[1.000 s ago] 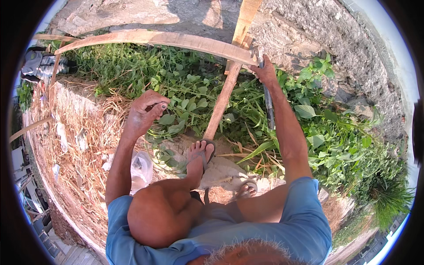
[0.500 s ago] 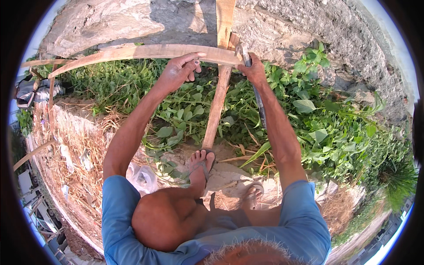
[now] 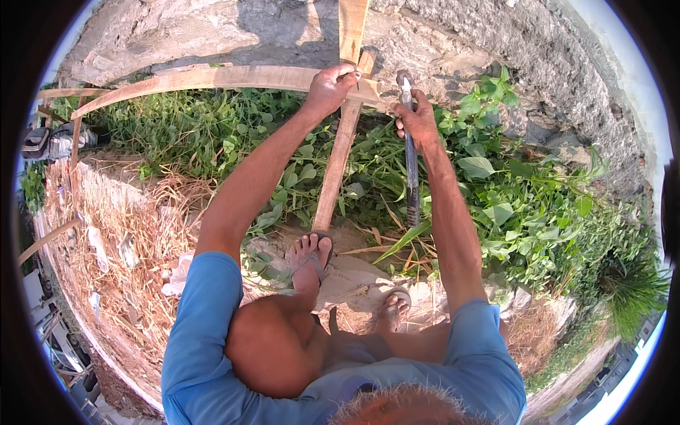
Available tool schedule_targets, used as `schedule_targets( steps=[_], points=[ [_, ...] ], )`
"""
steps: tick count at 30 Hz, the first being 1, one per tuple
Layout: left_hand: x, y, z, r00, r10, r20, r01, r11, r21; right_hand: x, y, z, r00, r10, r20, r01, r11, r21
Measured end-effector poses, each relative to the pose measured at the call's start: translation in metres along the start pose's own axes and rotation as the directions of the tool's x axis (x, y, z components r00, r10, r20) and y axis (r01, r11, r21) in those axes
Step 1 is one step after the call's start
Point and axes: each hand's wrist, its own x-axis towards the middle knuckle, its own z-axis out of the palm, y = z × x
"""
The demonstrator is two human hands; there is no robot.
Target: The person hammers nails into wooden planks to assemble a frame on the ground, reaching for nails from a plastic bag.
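A long horizontal board [image 3: 234, 76] crosses a narrow upright wooden slat [image 3: 336, 166]. My left hand [image 3: 329, 92] is at the board's right end, fingertips pinched on what looks like a small dark nail [image 3: 358, 81] over the crossing. Just right of that end, my right hand [image 3: 418, 122] grips a hammer [image 3: 411, 170] close below its head. The hammer hangs upright, head up, its dark handle pointing down toward me and apart from the wood.
Behind the crossing rises a rough wall [image 3: 453, 49] with a wider board [image 3: 352, 32] against it. Leafy plants [image 3: 489, 170] grow along its foot. My sandalled foot [image 3: 310, 258] is at the slat's lower end. Dry straw [image 3: 134, 234] lies at left.
My left hand has moved right along the board to the crossing, its fingers now pinched. My right hand has drawn slightly away from the board's end with the hammer.
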Motion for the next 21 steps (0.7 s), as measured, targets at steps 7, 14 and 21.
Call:
schedule_targets(
  steps=[7, 14, 21],
  points=[
    [-0.009, -0.022, 0.021, 0.996, 0.019, -0.082, -0.004, 0.983, 0.183, -0.083, -0.074, -0.020, 0.990, -0.097, 0.102, 0.053, 0.930, 0.364],
    [-0.021, -0.033, 0.004, 0.993, 0.109, -0.048, -0.091, 0.956, 0.278, -0.142, 0.025, 0.012, 0.992, 0.040, -0.119, -0.051, 0.995, -0.088],
    [-0.020, -0.031, 0.002, 0.997, 0.051, -0.062, -0.025, 0.933, 0.359, -0.153, -0.043, 0.018, 0.990, -0.135, -0.041, 0.114, 0.939, -0.325]
  ],
)
